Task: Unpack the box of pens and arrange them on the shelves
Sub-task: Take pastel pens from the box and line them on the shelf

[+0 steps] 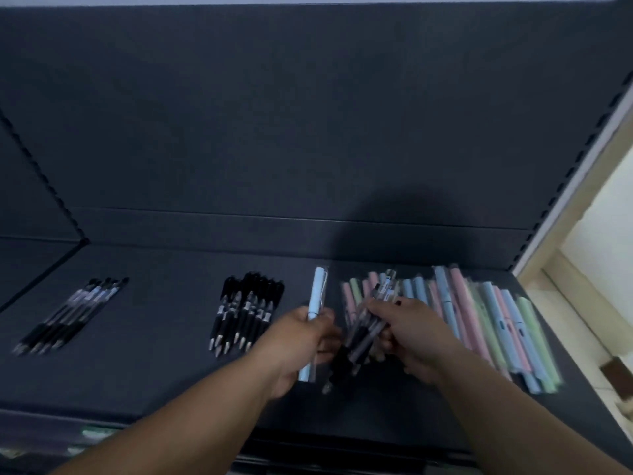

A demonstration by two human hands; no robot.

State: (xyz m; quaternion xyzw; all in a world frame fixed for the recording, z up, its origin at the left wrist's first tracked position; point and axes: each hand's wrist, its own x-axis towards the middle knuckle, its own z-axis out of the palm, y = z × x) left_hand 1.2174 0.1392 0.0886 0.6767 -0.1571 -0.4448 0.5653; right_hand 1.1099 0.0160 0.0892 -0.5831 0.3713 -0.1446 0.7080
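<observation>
On the dark grey flat shelf (pixel 164 371), 3 groups are lying: clear-barrelled black-grip pens (pixel 72 313) at left, black pens (pixel 248 310) at centre, and pastel pink, green and blue pens (pixel 479 313) reaching towards the right edge. Counts are being hidden by blur. 1 pale blue pen (pixel 317 293), in a clear plastic sleeve (pixel 312 368), is being pinched by the left hand (pixel 301 341). A bundle of clear black-grip pens (pixel 373 323) is being gripped by curled fingers of the right hand (pixel 411 334). Bare shelf is showing between the left and centre groups.

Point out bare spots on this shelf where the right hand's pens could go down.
Widest bare patch: shelf between the clear-barrelled pens and the black pens. The strip behind every group is bare. Crowded: pastel pens overlap across the right end; left hand and right hand fill the gap beside them.
</observation>
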